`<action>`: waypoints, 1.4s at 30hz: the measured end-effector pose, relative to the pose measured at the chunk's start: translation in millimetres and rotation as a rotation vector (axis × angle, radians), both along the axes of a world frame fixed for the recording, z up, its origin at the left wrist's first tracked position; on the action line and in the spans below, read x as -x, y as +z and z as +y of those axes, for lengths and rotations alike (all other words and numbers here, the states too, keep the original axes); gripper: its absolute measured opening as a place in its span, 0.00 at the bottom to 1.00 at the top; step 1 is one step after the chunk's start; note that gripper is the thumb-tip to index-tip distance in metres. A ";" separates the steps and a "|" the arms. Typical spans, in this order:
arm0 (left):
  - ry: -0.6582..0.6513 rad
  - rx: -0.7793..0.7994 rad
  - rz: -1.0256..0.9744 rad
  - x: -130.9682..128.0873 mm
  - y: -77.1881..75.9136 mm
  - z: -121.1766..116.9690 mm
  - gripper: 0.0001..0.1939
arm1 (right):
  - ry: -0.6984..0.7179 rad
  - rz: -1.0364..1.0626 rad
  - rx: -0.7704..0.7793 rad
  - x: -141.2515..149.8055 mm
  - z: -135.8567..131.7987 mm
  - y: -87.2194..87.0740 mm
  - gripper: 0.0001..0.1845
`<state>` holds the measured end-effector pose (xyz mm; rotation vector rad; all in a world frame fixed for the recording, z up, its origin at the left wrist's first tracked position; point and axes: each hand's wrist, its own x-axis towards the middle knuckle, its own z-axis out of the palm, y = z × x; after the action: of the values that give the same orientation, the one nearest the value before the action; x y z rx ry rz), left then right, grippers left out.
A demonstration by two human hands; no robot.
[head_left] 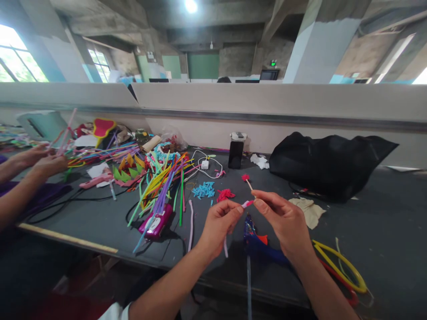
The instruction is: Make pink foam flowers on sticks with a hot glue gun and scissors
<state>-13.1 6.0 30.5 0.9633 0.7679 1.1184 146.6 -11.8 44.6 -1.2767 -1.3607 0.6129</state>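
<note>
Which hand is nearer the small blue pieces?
Left. The left hand is just right of the small blue pieces, on the wearer's side of them; the right hand, holding the red-tipped stick, is farther right.

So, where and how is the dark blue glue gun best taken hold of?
Probably hold the glue gun by its handle, bringing the right hand, once free, in from the right: the handle extends that way, with the orange trigger on its far side.

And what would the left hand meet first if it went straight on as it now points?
Probably the right hand: its fingers lie just beyond the small pink piece that the left hand holds, though depth is unclear.
</note>
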 end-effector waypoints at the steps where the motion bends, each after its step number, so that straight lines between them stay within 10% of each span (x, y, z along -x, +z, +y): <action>1: -0.025 0.036 -0.035 0.4 -0.1 0.5 0.13 | -0.014 -0.003 -0.013 -1.4 -0.6 0.6 0.15; 42: -0.131 0.137 -0.137 -2.6 -7.5 -2.6 0.11 | -0.106 -0.275 -0.100 6.0 -2.8 4.6 0.08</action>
<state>-10.5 3.4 22.9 0.8017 0.6526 0.9938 140.6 -14.7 49.2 -1.3776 -1.5153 0.2990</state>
